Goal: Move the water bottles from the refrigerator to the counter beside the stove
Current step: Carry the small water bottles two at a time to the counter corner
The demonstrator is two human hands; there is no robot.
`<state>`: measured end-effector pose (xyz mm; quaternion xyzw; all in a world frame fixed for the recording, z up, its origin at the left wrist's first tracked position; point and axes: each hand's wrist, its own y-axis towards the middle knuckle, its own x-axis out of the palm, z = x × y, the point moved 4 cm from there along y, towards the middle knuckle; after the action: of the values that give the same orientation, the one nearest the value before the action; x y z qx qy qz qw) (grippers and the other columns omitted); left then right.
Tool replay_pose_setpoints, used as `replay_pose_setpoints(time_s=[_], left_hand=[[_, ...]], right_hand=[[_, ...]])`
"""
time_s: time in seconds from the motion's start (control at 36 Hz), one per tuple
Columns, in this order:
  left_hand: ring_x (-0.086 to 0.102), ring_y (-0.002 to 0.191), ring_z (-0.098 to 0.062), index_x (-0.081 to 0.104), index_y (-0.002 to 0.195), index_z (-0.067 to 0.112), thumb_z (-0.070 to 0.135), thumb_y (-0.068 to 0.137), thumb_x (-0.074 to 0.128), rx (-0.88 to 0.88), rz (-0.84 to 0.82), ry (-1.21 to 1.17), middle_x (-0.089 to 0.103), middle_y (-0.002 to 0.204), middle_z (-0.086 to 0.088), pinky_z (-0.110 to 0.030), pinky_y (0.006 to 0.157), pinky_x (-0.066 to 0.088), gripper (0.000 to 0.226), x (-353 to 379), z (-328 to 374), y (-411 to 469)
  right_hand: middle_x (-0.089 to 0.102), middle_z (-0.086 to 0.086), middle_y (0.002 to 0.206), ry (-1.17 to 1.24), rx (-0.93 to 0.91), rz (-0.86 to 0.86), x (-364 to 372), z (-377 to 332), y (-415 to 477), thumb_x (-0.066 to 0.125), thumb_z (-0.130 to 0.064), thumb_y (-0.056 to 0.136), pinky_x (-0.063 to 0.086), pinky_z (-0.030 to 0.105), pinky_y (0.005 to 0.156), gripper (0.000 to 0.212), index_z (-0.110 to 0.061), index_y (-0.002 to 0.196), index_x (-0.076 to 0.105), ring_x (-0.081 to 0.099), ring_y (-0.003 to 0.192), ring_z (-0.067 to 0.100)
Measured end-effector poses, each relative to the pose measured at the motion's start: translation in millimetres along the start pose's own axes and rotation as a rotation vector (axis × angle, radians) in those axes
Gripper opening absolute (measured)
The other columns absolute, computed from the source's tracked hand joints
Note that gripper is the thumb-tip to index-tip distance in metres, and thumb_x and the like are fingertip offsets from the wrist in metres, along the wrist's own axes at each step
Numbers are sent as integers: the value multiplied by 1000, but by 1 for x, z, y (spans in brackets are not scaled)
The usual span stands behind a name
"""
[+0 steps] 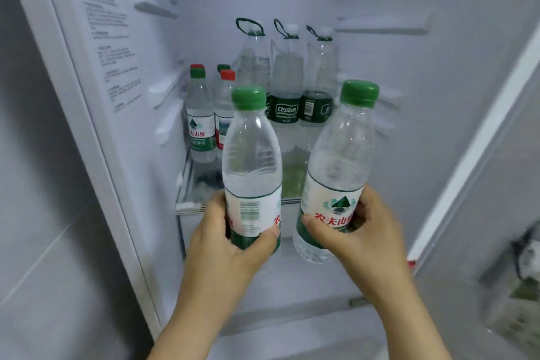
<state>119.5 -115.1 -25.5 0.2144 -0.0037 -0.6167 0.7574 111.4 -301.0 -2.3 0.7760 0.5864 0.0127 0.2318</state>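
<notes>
Green-capped bottles, one per hand: left hand (pixel 233 242) grips left bottle (pixel 252 155), right hand (pixel 353 234) grips right bottle (pixel 340 155), fingers (pixel 367 206) curled low round the labels, both upright in front of the fridge shelf (pixel 190 208), probably so two go to the counter per trip; spare bottles (pixel 287 85) wait behind.

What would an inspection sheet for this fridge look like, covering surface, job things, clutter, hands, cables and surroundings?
Surface: fridge shelf, bottles standing on it.
Job's things: left bottle and right bottle, both green-capped, held in front of the shelf; small bottles back left; three large bottles with carry loops behind.
Clutter: nothing seen.
Hands: left hand grips left bottle; right hand grips right bottle.
Cables: blurred dark shape lower right, cannot tell.
Surroundings: printed sticker on the fridge's left wall.
</notes>
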Motion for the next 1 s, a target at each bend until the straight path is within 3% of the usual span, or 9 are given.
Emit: replay_pose_setpoints(time_s=[0.17,0.33,0.5,0.67,0.92,1.0], left_hand=[[61,79,9,52,91,34,21,64,79,36,-159,-58,63,88,34,-6,60,46,40,7,12,-42],[63,78,3,53,93,35,27,63,78,49,-280,-88,65,89,27,-19,62,52,40,22,24,-72],[62,74,4,53,89,29,28,61,78,103,-396,-142,65,86,27,-10,58,48,38,42,46,-100],[62,75,10,54,91,32,26,64,79,158,-566,-219,64,86,33,-6,56,45,37,70,74,-135],[64,72,8,54,89,34,27,61,77,190,-790,-308,66,83,30,-10,57,49,37,112,111,-201],[64,73,8,55,89,35,25,62,79,202,-854,-329,67,82,29,-11,58,50,38,123,124,-229]], right_hand=[[71,-19,81,-42,41,119,-29,-12,-59,84,-11,62,52,13,61,40,-29,90,61,67,74,-1],[71,-20,81,-105,88,217,-60,-24,-105,84,-12,61,53,13,62,39,-29,87,60,67,73,-1],[71,-17,83,-162,77,346,-95,-35,-146,84,-7,63,53,14,62,43,-30,91,62,68,76,1],[73,-10,87,-211,102,485,-134,-44,-189,83,-7,64,59,26,69,44,-29,95,63,70,80,8],[72,-17,88,-352,182,681,-195,-64,-267,85,-13,63,56,20,68,45,-33,96,61,69,81,3],[72,-18,86,-396,225,752,-216,-71,-300,85,-15,63,57,23,67,44,-33,95,60,68,79,2]])
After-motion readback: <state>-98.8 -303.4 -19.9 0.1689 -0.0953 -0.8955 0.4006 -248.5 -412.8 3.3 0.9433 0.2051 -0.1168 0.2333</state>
